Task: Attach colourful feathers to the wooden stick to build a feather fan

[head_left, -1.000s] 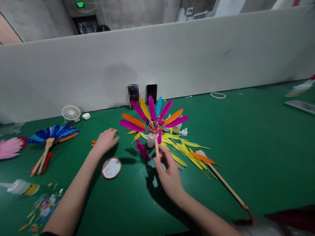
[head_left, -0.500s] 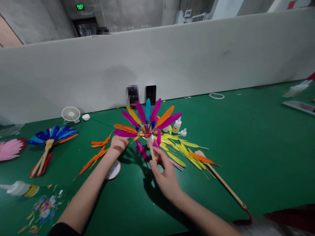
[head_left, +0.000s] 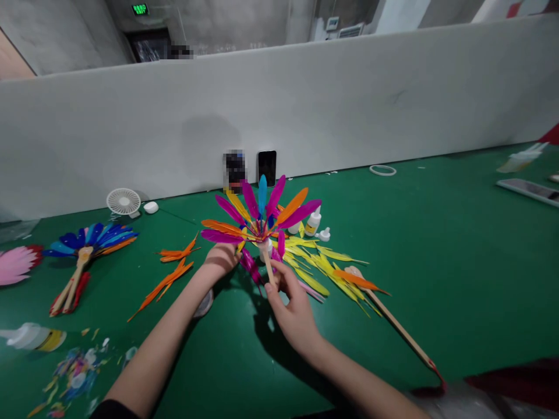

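My right hand (head_left: 293, 305) pinches the wooden handle of a feather fan (head_left: 262, 218) and holds it upright above the green table. Magenta, orange, yellow and blue feathers spread from the fan's top. Behind its lower left feathers is my left hand (head_left: 223, 259); its fingers are hidden there, close to a yellow feather. Loose magenta feathers (head_left: 250, 266) lie beneath the fan. To their right is a pile of yellow feathers (head_left: 323, 265), and orange feathers (head_left: 172, 279) lie left of my left forearm. A round dish (head_left: 204, 304) is partly covered by that forearm.
A blue feather fan (head_left: 89, 241) and a glue bottle (head_left: 37, 337) lie on the left, near coloured scraps (head_left: 76, 372). A wooden stick (head_left: 399, 323) lies right. Another glue bottle (head_left: 313, 223) stands behind the yellow pile. A phone (head_left: 266, 169) leans on the white partition (head_left: 305, 110).
My left hand has moved right, in behind the fan's left feathers, and its forearm covers more of the dish. My right hand and the feather fan have stayed almost still.
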Tool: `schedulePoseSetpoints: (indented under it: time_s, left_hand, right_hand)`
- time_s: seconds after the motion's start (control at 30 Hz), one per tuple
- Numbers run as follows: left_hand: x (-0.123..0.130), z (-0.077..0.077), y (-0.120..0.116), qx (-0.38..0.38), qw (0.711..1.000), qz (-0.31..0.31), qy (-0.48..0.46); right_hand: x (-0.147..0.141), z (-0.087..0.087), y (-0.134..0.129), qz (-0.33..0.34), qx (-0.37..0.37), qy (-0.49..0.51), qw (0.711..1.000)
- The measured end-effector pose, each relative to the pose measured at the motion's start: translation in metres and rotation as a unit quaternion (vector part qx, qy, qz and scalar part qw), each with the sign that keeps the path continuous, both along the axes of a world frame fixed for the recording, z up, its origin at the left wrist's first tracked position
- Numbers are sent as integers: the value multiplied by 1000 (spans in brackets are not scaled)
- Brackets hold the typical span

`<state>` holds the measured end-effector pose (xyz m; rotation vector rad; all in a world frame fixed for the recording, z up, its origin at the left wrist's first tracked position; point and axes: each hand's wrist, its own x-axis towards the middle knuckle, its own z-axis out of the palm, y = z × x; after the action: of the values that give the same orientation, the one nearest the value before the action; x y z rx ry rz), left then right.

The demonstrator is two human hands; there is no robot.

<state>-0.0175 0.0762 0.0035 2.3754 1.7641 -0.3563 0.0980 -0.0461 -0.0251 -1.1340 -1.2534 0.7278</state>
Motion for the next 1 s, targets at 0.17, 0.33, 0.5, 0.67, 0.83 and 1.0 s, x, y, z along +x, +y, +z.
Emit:
schedulePoseSetpoints:
  time_s: [0.17,0.33,0.5,0.67,0.83,1.0]
  left_hand:
    - [3,1,0,-23,999,-5,28]
    - [0,2,4,-38,999,1,37]
    - [-11,5,6,-26,999,28,14]
    - [-27,14,-4,-11,998,53,-16]
    - [-35,21,-30,48,997,64,7]
    - [-35,21,-45,58,995,75,-34]
  right_hand:
    - [1,1,0,5,-4,-5,1000]
    - [1,1,1,6,-2,-9,1000]
    - [1,2,0,1,0,-10,1000]
    - [0,1,0,0,0,-9,1000]
    - [0,5,-1,23,-10,-25,999]
    - [-4,4,-5,59,-4,-78,995]
